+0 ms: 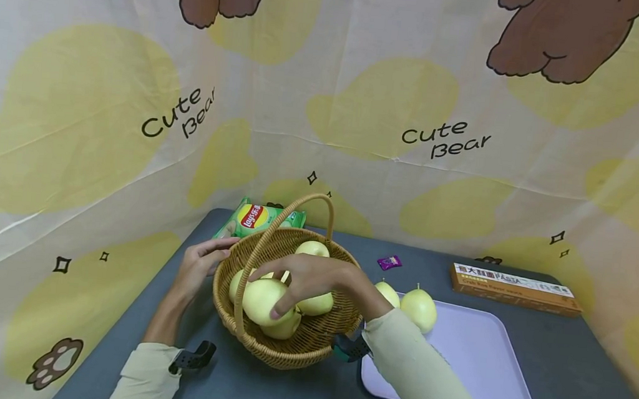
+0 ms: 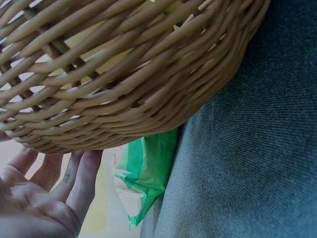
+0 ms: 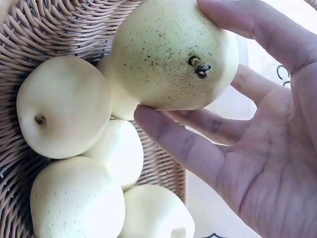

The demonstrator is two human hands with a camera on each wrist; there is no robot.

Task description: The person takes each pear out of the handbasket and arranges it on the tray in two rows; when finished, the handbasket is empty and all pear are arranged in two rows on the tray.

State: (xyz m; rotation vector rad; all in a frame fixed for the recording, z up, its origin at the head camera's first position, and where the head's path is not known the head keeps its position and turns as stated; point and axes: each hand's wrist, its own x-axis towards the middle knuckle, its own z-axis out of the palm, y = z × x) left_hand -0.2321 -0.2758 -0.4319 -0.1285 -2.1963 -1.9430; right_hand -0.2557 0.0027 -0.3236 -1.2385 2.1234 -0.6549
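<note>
My right hand (image 1: 313, 280) grips a round pale yellow-green pear (image 3: 163, 54) between thumb and fingers, over the wicker basket (image 1: 278, 360). In the right wrist view the pear's dark stem and speckled skin face the camera. Several more pears (image 3: 64, 106) lie in the basket, under and beside the held one. At the basket's left side, the fairly straight fingers of my left hand (image 1: 198, 265) touch the wicker close to the rim. Their tips are hidden behind the basket in the left wrist view. The tall arched handle (image 1: 259, 248) stands upright across the basket.
Right of the basket lies a lilac tray (image 1: 481, 362) with two pears (image 1: 419, 309) at its back left corner. A green chip bag (image 1: 258, 217) leans behind the basket. Farther back are a small purple packet (image 1: 389, 262) and a long pasta box (image 1: 515, 290). Printed cloth (image 1: 361, 102) walls the table.
</note>
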